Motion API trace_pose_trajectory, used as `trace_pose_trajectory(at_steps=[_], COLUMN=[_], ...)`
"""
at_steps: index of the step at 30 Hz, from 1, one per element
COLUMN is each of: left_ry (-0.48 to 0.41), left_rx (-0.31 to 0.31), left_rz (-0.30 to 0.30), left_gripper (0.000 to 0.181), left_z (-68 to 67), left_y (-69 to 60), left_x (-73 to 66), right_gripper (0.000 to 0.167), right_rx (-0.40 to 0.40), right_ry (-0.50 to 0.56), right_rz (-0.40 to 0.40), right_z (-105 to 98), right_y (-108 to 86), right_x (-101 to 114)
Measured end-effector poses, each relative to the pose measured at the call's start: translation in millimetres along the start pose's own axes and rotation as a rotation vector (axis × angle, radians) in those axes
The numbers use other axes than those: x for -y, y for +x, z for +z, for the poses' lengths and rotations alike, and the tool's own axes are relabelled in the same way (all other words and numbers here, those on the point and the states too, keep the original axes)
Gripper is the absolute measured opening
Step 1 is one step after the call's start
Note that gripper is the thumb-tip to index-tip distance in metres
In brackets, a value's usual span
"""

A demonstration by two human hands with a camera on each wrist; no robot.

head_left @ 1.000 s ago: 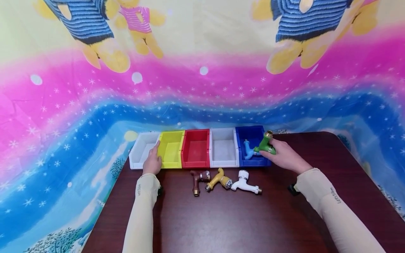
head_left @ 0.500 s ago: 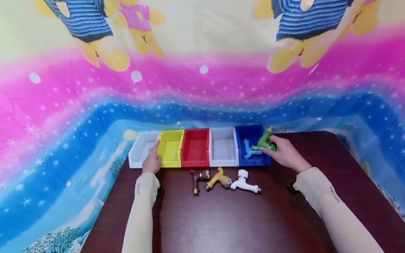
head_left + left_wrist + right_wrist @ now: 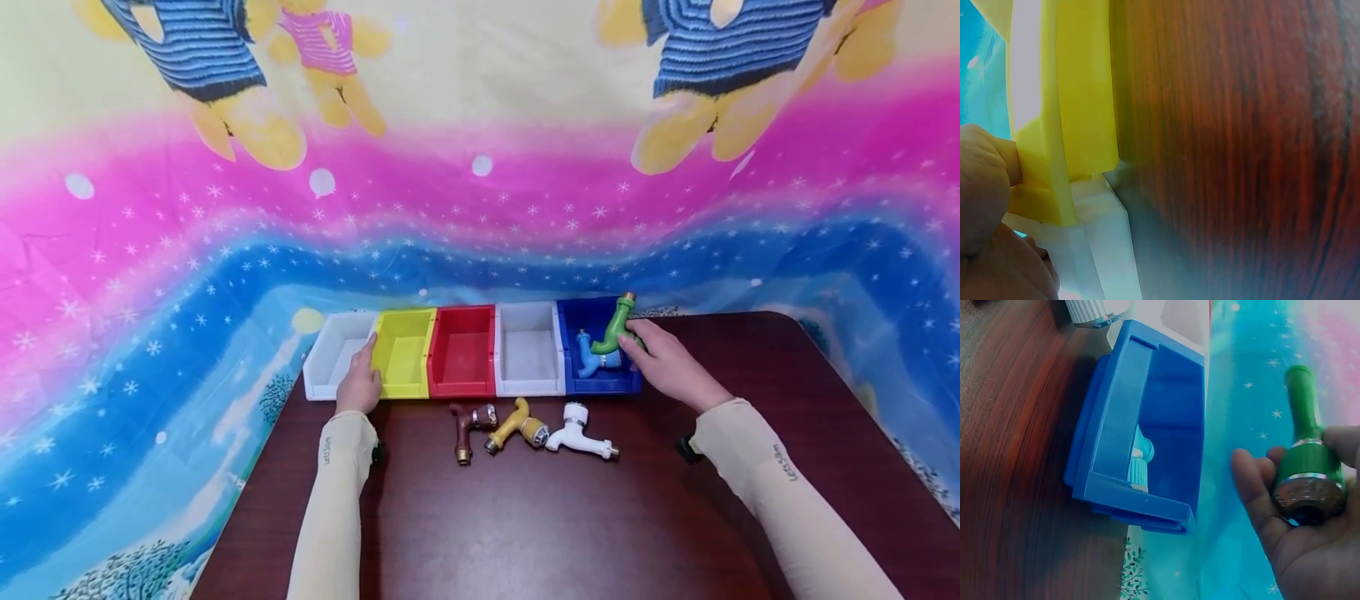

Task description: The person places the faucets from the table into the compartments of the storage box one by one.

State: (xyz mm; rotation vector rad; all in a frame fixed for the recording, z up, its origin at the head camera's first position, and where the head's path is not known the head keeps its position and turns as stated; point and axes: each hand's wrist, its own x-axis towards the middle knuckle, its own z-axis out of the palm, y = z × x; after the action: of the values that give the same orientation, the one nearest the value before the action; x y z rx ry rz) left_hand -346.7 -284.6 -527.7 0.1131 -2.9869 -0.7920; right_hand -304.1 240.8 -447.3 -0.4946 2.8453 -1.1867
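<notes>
The right hand holds a green faucet above the blue bin; in the right wrist view the fingers and thumb are round the faucet. Inside the blue bin lies a light blue faucet. The left hand rests where the left white bin meets the yellow bin. In the left wrist view its fingers touch the edge of the yellow bin. How its fingers lie is partly hidden there.
A red bin and another white bin complete the row. In front lie a brown faucet, a yellow faucet and a white faucet on the dark wooden table. Behind hangs a patterned cloth.
The right hand has moved a little to the left with the green faucet, which is tilted differently and now hangs over the blue bin. The left hand stays in place.
</notes>
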Motion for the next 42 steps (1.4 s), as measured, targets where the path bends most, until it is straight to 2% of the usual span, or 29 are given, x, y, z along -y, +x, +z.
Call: trace_pose_trajectory(at_steps=[6, 13, 20, 29, 34, 42], left_ry=[-0.018, -0.008, -0.008, -0.005, -0.010, -0.009], left_rx=[0.000, -0.001, 0.003, 0.006, 0.009, 0.004], left_rz=[0.006, 0.002, 0.003, 0.013, 0.000, 0.004], left_gripper=[0.071, 0.071, 0.071, 0.071, 0.072, 0.071], left_z=[1.2, 1.7, 1.4, 1.0, 0.3, -0.4], left_y=[2.5, -0.1, -0.8, 2.4, 0.1, 0.2], left_x=[2.4, 1.4, 1.6, 6.3, 5.6, 2.9], right_gripper=[0.050, 0.051, 0.043, 0.045, 0.044, 0.042], right_rx=[0.043, 0.035, 0.037, 0.032, 0.042, 0.055], right_ry=[0.109, -0.044, -0.096, -0.215, -0.248, -0.232], right_rz=[0.073, 0.014, -0.002, -0.074, -0.117, -0.158], right_z=[-2.2, 1.7, 9.0, 29.2, 44.5, 66.2], right_y=[-0.1, 3.2, 11.9, 31.7, 44.1, 63.3], right_x=[3.2, -2.2, -2.7, 10.5, 19.9, 40.9])
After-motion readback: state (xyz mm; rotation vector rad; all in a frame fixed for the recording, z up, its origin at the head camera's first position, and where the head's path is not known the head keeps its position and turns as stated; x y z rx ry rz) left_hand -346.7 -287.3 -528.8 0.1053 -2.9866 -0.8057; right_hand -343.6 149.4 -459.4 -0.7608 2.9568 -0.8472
